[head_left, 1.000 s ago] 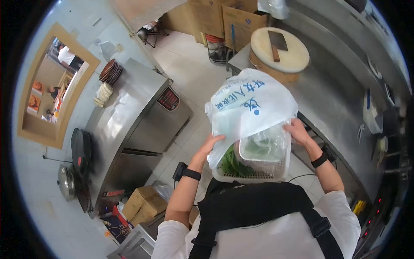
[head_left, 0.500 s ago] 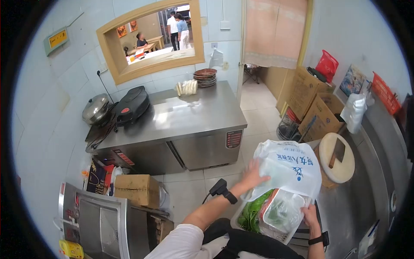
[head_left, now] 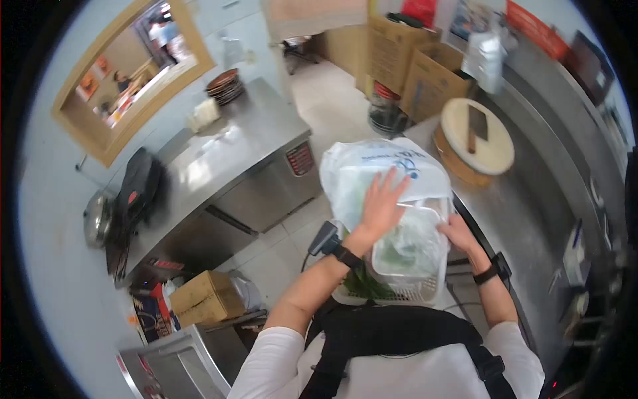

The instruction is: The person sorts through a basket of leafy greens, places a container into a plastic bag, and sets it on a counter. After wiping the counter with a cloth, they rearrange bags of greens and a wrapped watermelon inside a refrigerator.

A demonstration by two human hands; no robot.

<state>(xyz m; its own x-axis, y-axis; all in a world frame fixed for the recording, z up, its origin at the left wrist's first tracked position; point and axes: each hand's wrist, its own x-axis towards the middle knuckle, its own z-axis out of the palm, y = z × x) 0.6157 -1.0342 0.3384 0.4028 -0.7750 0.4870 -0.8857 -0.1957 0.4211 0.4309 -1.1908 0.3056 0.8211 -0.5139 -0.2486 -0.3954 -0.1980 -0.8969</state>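
Note:
A white plastic basket point(head_left: 425, 292) with a perforated wall is in front of my body. Green leafy vegetables point(head_left: 364, 284) lie in its left part, and beside them is a white tray under a clear plastic bag point(head_left: 412, 243) with something green inside. Over the far part of the basket lies a large white plastic bag point(head_left: 345, 163) with blue print. My left hand point(head_left: 384, 207) rests on the bags, fingers spread and holding nothing. At the basket's right edge, my right hand point(head_left: 457, 234) has its fingers closed around the rim; the fingertips are partly hidden.
On the right, a steel counter point(head_left: 531, 206) carries a round chopping board point(head_left: 458, 143) with a cleaver point(head_left: 476, 126). Cardboard boxes point(head_left: 432, 83) stand behind. A steel worktop point(head_left: 256, 123) with stacked plates point(head_left: 224, 86) is at left, and a sink point(head_left: 193, 369) lies lower left.
My view has turned right. The basket now sits closer to the right counter's edge. My left hand has moved from the printed bag's left side to its near edge, fingers spread.

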